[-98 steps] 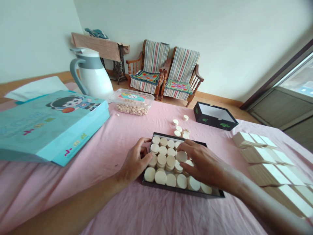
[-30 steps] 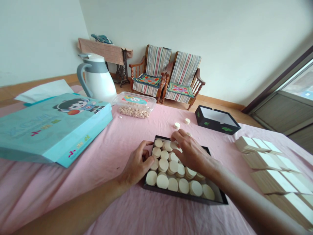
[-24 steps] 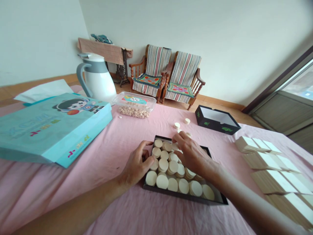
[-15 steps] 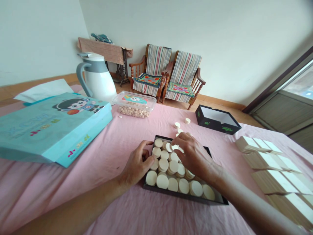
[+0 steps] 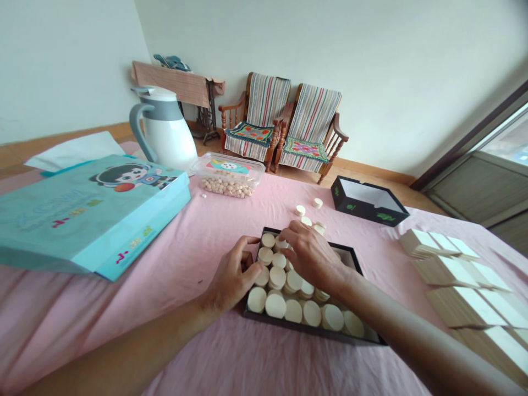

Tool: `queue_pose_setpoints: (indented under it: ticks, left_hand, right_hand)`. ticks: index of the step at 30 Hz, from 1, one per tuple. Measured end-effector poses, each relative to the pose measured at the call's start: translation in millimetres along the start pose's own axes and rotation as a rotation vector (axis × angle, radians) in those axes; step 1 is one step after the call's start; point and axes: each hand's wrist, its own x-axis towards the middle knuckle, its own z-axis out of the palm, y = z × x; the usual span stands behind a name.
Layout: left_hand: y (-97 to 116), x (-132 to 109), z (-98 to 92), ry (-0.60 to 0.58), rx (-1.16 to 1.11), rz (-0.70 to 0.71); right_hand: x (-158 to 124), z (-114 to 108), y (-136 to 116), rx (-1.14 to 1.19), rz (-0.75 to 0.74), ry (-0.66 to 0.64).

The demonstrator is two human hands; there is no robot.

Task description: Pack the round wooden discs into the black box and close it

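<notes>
Your right hand (image 5: pixel 311 256) sits further left along the far row than in the earlier frame | Step: apparently arranging wooden discs (image 5: pixel 277 278), stacked inside the black box (image 5: pixel 289 324) | Next: seems to call for gentle fingertip alignment | Pose: right fingers curl down, pinch cannot be told; left hand (image 5: pixel 233 278) grips box's left rim

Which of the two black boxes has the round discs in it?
The nearer black box, with the left hand at its edge: pale discs lie in rows inside, whereas the farther black box shows its white interior.
</notes>
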Motion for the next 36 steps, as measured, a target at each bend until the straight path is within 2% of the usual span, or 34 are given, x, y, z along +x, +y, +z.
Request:
queue_pose_setpoints:
  ticks: [5,8,11,15,21,25,30,36]
  left_hand:
    - [2,1,0.3,-0.001,0.016,-0.004]
    - [1,1,0.4,0.006,0.037,-0.005]
    - [0,1,0.4,0.006,0.042,-0.005]
    - [1,-1,0.1,0.001,0.033,-0.001]
    - [4,-1,-0.2,-0.010,0.026,0.005]
    - [3,0,0.3,-0.004,0.018,0.000]
    - [1,0,0.1,-0.005,0.004,0.001]
    - [3,0,-0.8,-0.005,0.008,0.003]
  right_hand:
    - [-9,-13,0,0.185,0.009,0.001]
    - [-24,-25,1,0.258,0.024,-0.059]
    - [-39,-32,-2,0.261,0.035,-0.165]
    - [-49,-29,-8,0.187,0.029,-0.204]
    - [-52,-20,-9,0.182,0.010,-0.196]
    - [-46,-22,6,0.213,0.041,-0.101]
    - [-37,-22,25,0.075,0.095,-0.027]
    - [-38,-8,25,-0.028,0.128,-0.017]
